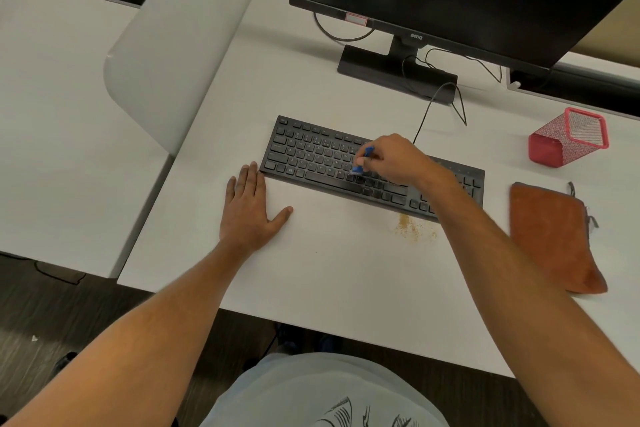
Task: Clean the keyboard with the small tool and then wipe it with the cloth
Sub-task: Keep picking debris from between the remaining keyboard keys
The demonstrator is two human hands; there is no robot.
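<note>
white desk point(332, 281) | left hand point(251, 208) flat | right hand point(391, 159) pinching blue tool point(362, 159) on keyboard point(311, 156)

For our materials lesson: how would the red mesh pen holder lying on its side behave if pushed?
The pen holder looks like thin wire mesh and appears empty, so probably light and easily slid. Its flat-sided shape suggests it would skid rather than roll.

Right hand point(393, 159) pinches a blue tool point(362, 159) on the keyboard point(311, 156); left hand point(251, 208) lies flat on the surface point(329, 270); cloth point(554, 236) lies right.
</note>
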